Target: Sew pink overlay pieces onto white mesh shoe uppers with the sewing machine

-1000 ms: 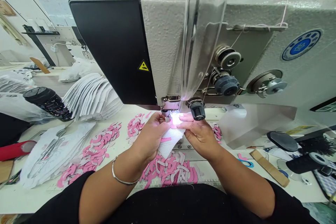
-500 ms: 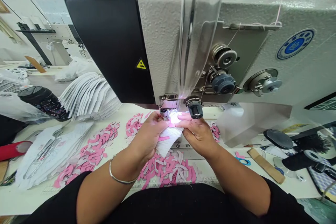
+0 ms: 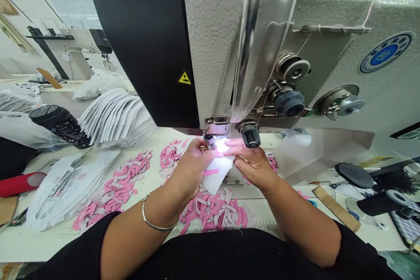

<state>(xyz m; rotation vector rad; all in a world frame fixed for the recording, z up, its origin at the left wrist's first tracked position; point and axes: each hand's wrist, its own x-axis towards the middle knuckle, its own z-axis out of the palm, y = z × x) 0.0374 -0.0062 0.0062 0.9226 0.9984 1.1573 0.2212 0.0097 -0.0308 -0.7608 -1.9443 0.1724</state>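
Observation:
A white textured fabric piece (image 3: 216, 176) with a narrow pink strip (image 3: 211, 172) on it lies under the needle area of a sewing machine (image 3: 215, 52). My left hand (image 3: 194, 162) pinches its left side, thumb and fingers close to the presser foot (image 3: 210, 140). On the other side, my right hand (image 3: 252, 162) grips the right edge, with its fingertips in the bright lamp light by the needle. Glare hides the exact spot under the foot. Loose pink and white curved strips (image 3: 213, 210) are heaped on the table just below the fabric.
More pink strips (image 3: 123, 181) spread over the table at left. Beyond them stand a fanned stack of white pieces (image 3: 114, 118) and a black bottle (image 3: 61, 126). Scissors-like metal tools (image 3: 67, 179) rest on white sheets. At right are a brown strip (image 3: 336, 208) and a black cylinder (image 3: 382, 202).
The camera view has shifted slightly, so the whole scene sits further right. Both hands keep hold of the fabric at the needle, with little visible movement of their own.

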